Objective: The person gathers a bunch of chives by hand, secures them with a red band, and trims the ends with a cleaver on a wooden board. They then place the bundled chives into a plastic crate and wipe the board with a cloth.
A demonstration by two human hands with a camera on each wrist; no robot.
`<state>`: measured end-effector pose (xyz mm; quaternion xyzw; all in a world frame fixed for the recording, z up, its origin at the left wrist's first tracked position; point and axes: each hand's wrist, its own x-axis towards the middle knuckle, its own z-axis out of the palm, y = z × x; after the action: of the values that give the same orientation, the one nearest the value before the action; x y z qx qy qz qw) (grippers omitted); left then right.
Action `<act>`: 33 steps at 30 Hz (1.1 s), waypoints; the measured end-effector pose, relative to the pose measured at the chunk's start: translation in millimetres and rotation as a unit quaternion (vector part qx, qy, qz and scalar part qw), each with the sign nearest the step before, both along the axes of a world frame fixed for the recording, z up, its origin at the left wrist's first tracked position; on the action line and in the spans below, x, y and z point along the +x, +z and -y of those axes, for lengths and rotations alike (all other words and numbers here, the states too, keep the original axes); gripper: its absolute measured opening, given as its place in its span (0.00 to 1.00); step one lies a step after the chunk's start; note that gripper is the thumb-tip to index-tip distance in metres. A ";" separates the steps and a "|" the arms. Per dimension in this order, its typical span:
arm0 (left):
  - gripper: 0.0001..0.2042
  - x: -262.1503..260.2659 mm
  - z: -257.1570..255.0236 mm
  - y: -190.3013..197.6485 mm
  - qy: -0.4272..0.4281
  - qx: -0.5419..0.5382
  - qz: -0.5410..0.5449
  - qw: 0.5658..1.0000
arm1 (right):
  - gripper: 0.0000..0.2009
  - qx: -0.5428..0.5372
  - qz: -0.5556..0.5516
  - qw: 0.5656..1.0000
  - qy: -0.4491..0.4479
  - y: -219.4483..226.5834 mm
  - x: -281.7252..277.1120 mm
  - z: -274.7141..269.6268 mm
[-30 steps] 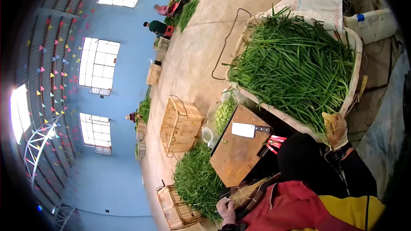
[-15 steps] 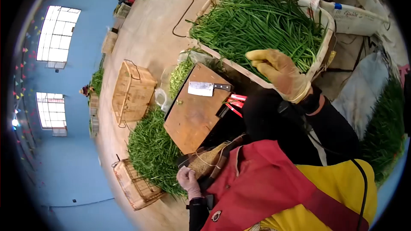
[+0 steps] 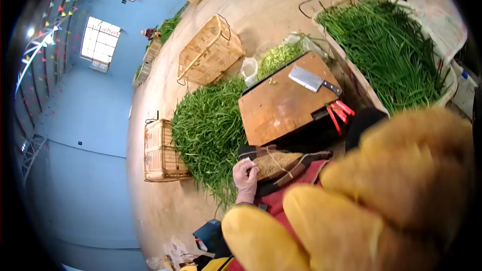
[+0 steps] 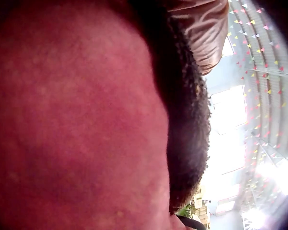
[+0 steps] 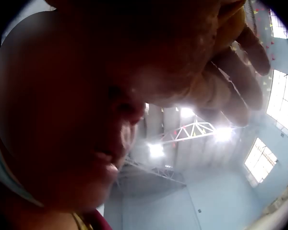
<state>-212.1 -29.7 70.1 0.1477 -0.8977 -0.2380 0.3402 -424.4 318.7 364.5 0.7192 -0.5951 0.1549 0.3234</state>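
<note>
The yellow-gloved right hand (image 3: pixel 361 206) looms large and blurred in front of the head camera, its fingers bent. In the right wrist view that hand (image 5: pixel 206 62) is beside the person's head, fingers loosely extended, with nothing seen in them. Lower down, the pale-gloved left hand (image 3: pixel 245 180) rests with loosely curled fingers at the edge of brown and plaid cloth (image 3: pixel 273 164). No object shows clearly in it. A blurred red surface (image 4: pixel 81 115) fills most of the left wrist view, beside a dark fuzzy edge (image 4: pixel 189 124); no fingers are seen there.
A cleaver (image 3: pixel 305 78) lies on a brown board (image 3: pixel 281 108), near red-handled items (image 3: pixel 342 113). Long greens (image 3: pixel 381 52) fill a crate beyond. A leafy heap (image 3: pixel 208 130) lies beside the board, near a woven crate (image 3: pixel 208 52) and another crate (image 3: pixel 159 150).
The right hand has left the greens' crate and come up close to the head camera. The left hand stays by the cloth. The head view has shifted, first one way and then back.
</note>
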 end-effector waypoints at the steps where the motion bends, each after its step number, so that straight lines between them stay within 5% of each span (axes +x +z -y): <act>1: 0.07 16.6 -0.7 -13.4 0.008 0.123 0.012 0.992 | 0.20 0.006 -0.016 1.000 0.000 3.7 4.1 -0.8; 3: 0.08 21.4 4.7 -13.9 0.089 0.288 0.053 0.952 | 0.20 0.007 -0.033 0.999 0.000 11.8 11.3 -5.9; 5: 0.08 17.9 -9.4 -3.3 0.063 0.042 0.019 0.997 | 0.20 0.008 -0.043 0.999 -0.009 17.1 15.0 -12.5; 6: 0.09 16.6 -11.0 -4.9 0.067 0.020 0.016 0.997 | 0.20 0.008 -0.046 0.999 -0.015 19.0 15.6 -19.2; 9: 0.09 15.1 -10.9 -2.5 0.066 0.020 0.017 0.997 | 0.20 0.011 -0.060 0.997 -0.037 26.9 17.9 -30.9; 11: 0.08 13.6 -17.7 -4.9 0.081 0.139 -0.010 0.987 | 0.20 0.011 -0.066 0.996 -0.057 30.6 18.6 -38.1; 13: 0.08 13.6 -13.8 -2.0 0.064 0.009 -0.005 0.998 | 0.21 0.004 -0.075 0.994 -0.077 36.9 18.6 -48.0; 17: 0.08 15.5 -2.6 -11.3 0.024 -0.037 -0.016 0.999 | 0.21 0.009 -0.092 0.987 -0.128 46.4 18.2 -65.1; 19: 0.08 11.4 -15.0 5.6 0.043 0.025 0.016 0.999 | 0.21 0.009 -0.094 0.984 -0.152 52.7 20.2 -72.6; 21: 0.07 14.0 -18.4 -14.7 0.076 0.145 -0.081 0.983 | 0.22 0.012 -0.084 0.982 -0.170 58.7 18.8 -78.3; 23: 0.07 13.5 -5.8 -1.6 0.027 -0.010 0.012 1.000 | 0.22 0.009 -0.082 0.976 -0.201 62.7 19.4 -83.0; 24: 0.07 15.5 -3.3 -9.4 0.038 -0.003 -0.012 0.999 | 0.22 0.012 -0.077 0.972 -0.221 65.6 17.4 -88.6; 31: 0.08 29.8 26.6 -42.0 0.020 0.061 0.072 0.995 | 0.27 0.055 0.104 0.958 -0.261 38.8 -28.7 -103.0; 32: 0.06 14.4 -13.1 14.4 0.007 0.002 0.071 0.997 | 0.23 0.076 0.160 0.951 -0.252 35.8 -36.8 -104.1; 33: 0.06 16.5 -12.3 22.5 0.001 0.003 0.070 0.998 | 0.19 0.096 0.218 0.941 -0.241 31.5 -45.0 -104.9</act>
<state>-195.6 -17.4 92.6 0.1656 -0.9185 -0.2292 0.2765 -469.4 423.7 396.0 0.5309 -0.8183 0.1676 0.1429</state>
